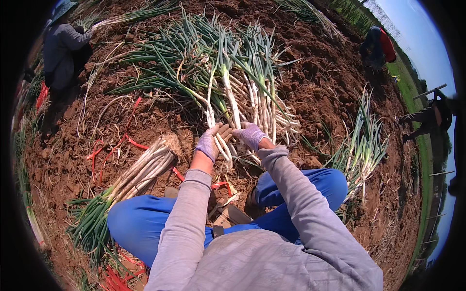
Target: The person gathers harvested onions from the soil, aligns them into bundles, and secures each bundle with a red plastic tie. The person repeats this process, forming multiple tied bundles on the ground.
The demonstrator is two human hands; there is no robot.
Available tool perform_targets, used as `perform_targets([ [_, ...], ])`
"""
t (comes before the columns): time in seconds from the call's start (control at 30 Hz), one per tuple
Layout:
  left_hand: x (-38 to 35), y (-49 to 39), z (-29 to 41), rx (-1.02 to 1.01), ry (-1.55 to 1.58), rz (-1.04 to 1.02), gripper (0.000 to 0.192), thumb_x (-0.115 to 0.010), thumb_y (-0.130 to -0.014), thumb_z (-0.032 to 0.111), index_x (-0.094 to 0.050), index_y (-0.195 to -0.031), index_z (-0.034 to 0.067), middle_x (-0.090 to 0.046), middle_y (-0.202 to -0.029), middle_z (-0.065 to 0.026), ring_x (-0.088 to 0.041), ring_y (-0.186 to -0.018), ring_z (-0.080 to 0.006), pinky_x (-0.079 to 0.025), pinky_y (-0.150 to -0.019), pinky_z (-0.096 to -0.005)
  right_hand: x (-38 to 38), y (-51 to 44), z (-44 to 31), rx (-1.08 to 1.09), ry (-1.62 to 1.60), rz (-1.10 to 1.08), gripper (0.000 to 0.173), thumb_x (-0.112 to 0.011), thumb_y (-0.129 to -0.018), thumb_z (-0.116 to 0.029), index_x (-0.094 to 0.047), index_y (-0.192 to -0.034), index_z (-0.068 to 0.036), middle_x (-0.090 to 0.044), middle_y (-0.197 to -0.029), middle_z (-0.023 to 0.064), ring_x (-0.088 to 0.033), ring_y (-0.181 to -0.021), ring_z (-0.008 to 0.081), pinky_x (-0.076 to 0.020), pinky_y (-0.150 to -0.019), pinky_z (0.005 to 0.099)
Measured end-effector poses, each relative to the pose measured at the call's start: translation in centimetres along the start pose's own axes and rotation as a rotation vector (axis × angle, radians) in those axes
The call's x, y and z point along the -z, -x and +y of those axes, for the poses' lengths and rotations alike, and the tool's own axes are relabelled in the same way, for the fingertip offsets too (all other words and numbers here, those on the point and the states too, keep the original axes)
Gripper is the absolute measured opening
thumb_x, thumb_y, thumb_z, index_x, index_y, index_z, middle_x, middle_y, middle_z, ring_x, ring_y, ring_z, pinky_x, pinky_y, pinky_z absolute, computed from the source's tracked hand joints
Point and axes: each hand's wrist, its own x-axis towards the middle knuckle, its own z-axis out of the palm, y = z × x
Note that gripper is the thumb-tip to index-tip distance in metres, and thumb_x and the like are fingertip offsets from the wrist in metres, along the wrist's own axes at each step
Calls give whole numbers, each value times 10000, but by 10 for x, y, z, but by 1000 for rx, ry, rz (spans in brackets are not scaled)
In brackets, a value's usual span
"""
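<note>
A large heap of long green onions (182, 54) lies on the soil before me, green tops pointing away and white stems towards me. My left hand (214, 140), in a pale purple work glove, is closed around white onion stems (222, 147) whose lower ends stick out below the palm. Close beside it, my right hand (251, 136), gloved alike, has its fingers at the lower end of a thick onion stalk (230, 92) and seems to grip it. The fingers partly hide that stalk's end. More white stems (269, 112) lie just beyond my right hand.
A bundle of onions (145, 171) rests by my left knee, roots away from me. Red plastic ribbon (127, 140) trails over the brown soil (313, 83), with more ribbon (116, 278) lower left. Loose onions (358, 149) lie right. A person (65, 51) handles onions upper left; others stand right.
</note>
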Motion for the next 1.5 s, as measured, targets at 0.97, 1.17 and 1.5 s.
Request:
perform_targets([
  [0.97,21,102,10,294,-196,-635,492,-594,-1000,294,-525,-1311,-81,-669,-1174,-201,-672,-1091,-311,-559,-970,-457,-127,168,18,-70,-649,-172,173,-617,-993,-209,-634,-1130,-105,-659,-1051,21,-610,-909,137,-499,-747,301],
  [1.17,13,94,43,192,118,-544,334,-601,-985,164,-587,-1203,-89,-700,-976,-139,-712,-845,-235,-636,-760,-390,-149,204,29,27,-455,-292,234,-629,-997,-223,-593,-1175,-75,-636,-870,-23,-576,-712,73,-470,-616,223],
  [1.5,-43,136,347,-583,86,-344,186,-654,-909,68,-625,-1021,-78,-671,-858,-162,-676,-718,-268,-614,-663,-412,-112,226,-13,106,-40,-648,326,-630,-995,-362,-551,-1109,-68,-607,-804,15,-573,-626,100,-476,-563,245],
])
